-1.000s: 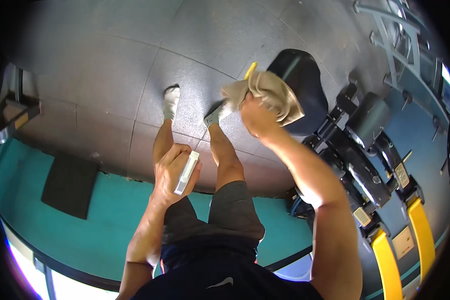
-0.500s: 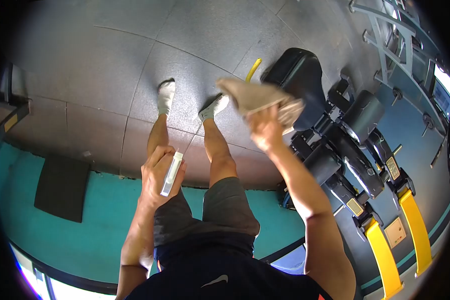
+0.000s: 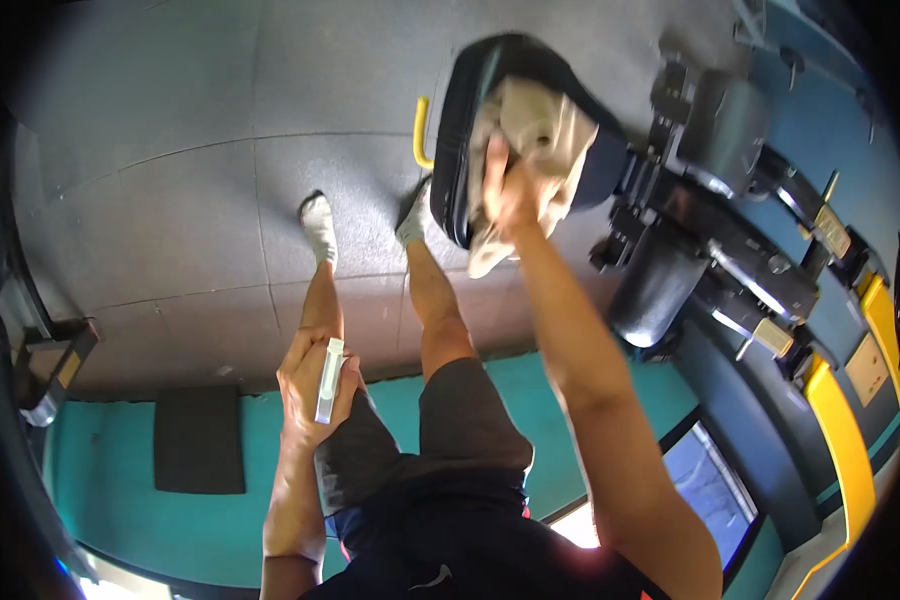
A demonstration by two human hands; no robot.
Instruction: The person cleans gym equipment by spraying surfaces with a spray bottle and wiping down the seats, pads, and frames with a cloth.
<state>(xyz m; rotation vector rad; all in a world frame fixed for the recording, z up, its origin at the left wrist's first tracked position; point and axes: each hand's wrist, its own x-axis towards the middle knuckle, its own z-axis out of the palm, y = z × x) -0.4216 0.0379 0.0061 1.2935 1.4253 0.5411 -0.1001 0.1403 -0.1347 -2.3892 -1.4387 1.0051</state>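
My left hand [image 3: 302, 388], in front of my thighs, is closed around what looks like a spray bottle. From above, the bottle's narrow white head [image 3: 330, 380] shows; its lower part is hidden by the hand. My right hand [image 3: 516, 196] reaches forward onto a beige cloth [image 3: 537, 112], which lies bunched over a black padded seat [image 3: 458, 120]. The fingers press into the cloth, thumb side partly visible, and folds cover some of them. One corner of the cloth hangs over the seat's near edge.
Right of the seat are black roller pads [image 3: 660, 285] and machine parts with yellow arms [image 3: 845, 450]. A yellow handle [image 3: 422, 132] sticks out left of the seat. A dark mat [image 3: 198, 440] lies on the teal floor. My sock-covered feet [image 3: 318, 225] stand on grey tiles.
My right hand has brought the cloth from the air down onto the seat. The view has shifted toward the machine. My left hand still holds the bottle.
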